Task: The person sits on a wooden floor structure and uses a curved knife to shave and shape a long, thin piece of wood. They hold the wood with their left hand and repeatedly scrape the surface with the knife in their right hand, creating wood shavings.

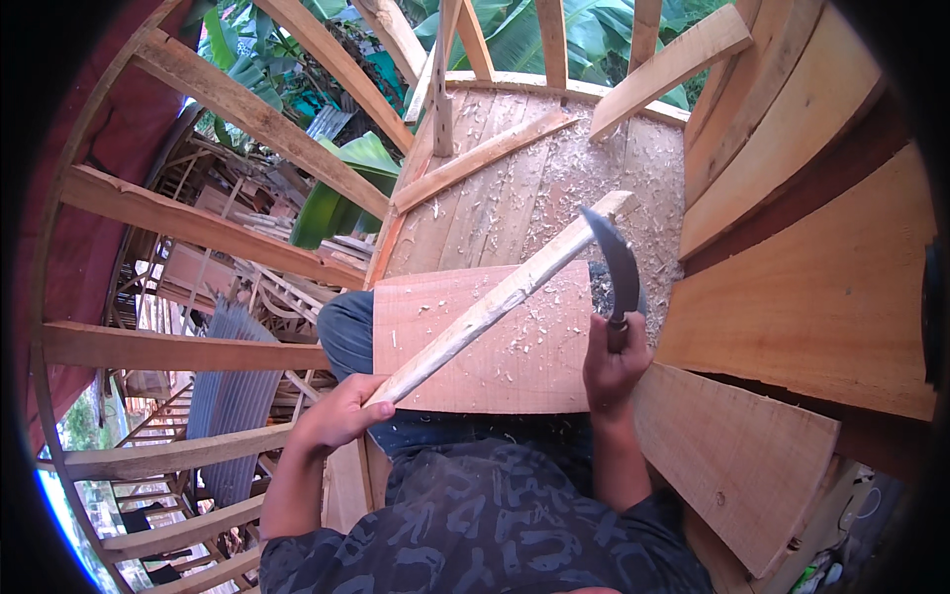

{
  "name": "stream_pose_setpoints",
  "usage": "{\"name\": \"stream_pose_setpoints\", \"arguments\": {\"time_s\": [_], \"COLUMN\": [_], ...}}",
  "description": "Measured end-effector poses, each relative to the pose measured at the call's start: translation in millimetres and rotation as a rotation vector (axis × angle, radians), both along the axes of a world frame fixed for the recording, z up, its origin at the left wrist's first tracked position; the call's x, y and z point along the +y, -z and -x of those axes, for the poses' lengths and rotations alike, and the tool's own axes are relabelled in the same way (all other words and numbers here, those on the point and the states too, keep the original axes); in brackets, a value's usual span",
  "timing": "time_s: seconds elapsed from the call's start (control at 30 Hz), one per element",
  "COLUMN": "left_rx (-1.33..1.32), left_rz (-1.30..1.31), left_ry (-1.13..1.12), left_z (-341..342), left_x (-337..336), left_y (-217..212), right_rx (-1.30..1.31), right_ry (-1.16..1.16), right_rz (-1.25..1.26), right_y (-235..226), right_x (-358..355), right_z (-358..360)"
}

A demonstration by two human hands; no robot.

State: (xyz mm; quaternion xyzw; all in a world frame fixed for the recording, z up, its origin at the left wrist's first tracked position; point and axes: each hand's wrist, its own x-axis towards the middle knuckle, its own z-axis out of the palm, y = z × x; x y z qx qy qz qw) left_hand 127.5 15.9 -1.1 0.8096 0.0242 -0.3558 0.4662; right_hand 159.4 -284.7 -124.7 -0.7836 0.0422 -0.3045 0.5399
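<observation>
Broad green leaves (515, 45) show beyond the plank floor (470, 218).

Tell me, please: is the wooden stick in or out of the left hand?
In: the left hand is closed around the near end of the wooden stick.

The lap board (515, 361) is made of matt, smoothly sawn wood. Across it, a stick (500, 299) of raw wood is marked by rough, cut faces. At the board's right, a sickle (622, 272) is bladed in dark, dull metal. Beyond the board, matt wooden floor planks (480, 213) are littered with curled wood shavings (559, 193). Left of the board, a corrugated sheet (233, 401) is made of ridged, grey metal.
</observation>
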Motion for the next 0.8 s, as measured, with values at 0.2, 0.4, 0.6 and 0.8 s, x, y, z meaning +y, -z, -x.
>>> {"name": "stream_pose_setpoints", "arguments": {"time_s": [0.2, 0.4, 0.6, 0.8], "left_rx": [-0.027, -0.127, -0.188, -0.057], "left_rz": [0.003, -0.095, -0.053, 0.054], "left_ry": [-0.018, 0.039, 0.045, 0.056], "left_z": [3, 5, 1, 2], "left_x": [1, 3, 0, -1], "left_y": [6, -1, 7, 9], "right_rx": [0.281, 0.381, 0.183, 0.060], "right_ry": [-0.497, -0.606, -0.265, -0.081], "right_rz": [-0.583, -0.705, -0.533, -0.158], "right_y": [-4, -12, 2, -1], "right_x": [-13, -11, 7, 5], "right_z": [-2, 1, 2, 6]}}
